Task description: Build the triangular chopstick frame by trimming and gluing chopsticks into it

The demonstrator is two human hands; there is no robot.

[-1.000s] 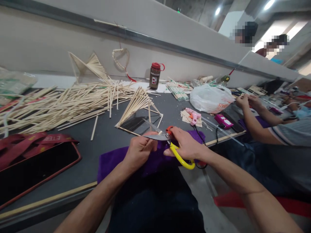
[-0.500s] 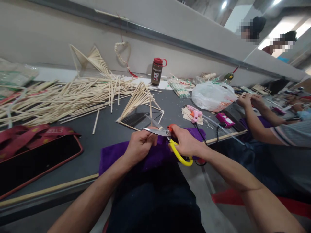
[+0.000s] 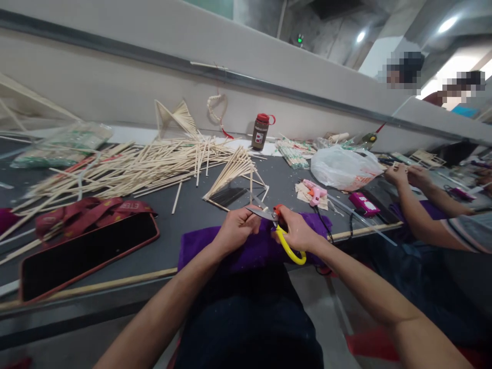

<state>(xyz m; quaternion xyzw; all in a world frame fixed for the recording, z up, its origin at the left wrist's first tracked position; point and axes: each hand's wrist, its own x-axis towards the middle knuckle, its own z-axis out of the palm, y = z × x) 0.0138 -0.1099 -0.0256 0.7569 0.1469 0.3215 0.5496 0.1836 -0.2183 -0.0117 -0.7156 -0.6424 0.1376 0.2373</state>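
Observation:
My right hand (image 3: 295,228) is closed around the yellow and orange handles of the scissors (image 3: 286,245). Their blades point left, and the tip of a small pale stick (image 3: 265,209) shows between them. My left hand (image 3: 239,228) is closed in a pinch beside the lower blade, and its fingers hide most of what they grip. Both hands are above the purple cloth (image 3: 200,246) at the table's front edge. Just beyond the blades stands a twisted frame of thin wooden sticks (image 3: 230,171) on the dark table (image 3: 169,225).
Loose sticks (image 3: 146,166) are heaped at the left, behind a phone (image 3: 92,256) and a red lanyard (image 3: 96,218). A bottle (image 3: 261,132) stands behind. To the right are a pink glue gun (image 3: 315,192), a plastic bag (image 3: 342,166), a purple box (image 3: 364,204) and another person's hands (image 3: 407,175).
The camera view has swung left, so the scene sits further right and lower. The scissor blades look closer together; both hands keep their holds.

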